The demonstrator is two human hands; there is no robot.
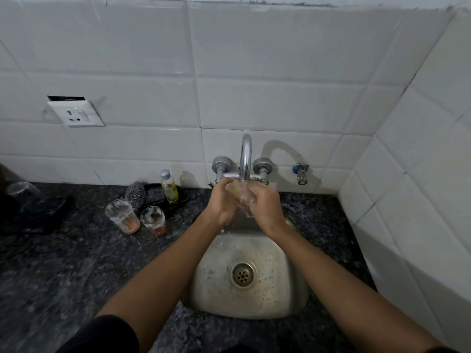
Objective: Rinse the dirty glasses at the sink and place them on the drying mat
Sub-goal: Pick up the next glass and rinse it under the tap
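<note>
Head view: both hands, left hand (221, 200) & right hand (265, 203), wrapped round a glass (243, 196) under the tap (246, 156), frame centre; prob. wet, slippery, fragile, so grip the sidewall, not the rim.

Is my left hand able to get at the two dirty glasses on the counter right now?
Probably yes, once freed: the left hand is busy holding a glass under the tap. The two dirty glasses stand on the counter to its left, with nothing between.
</note>
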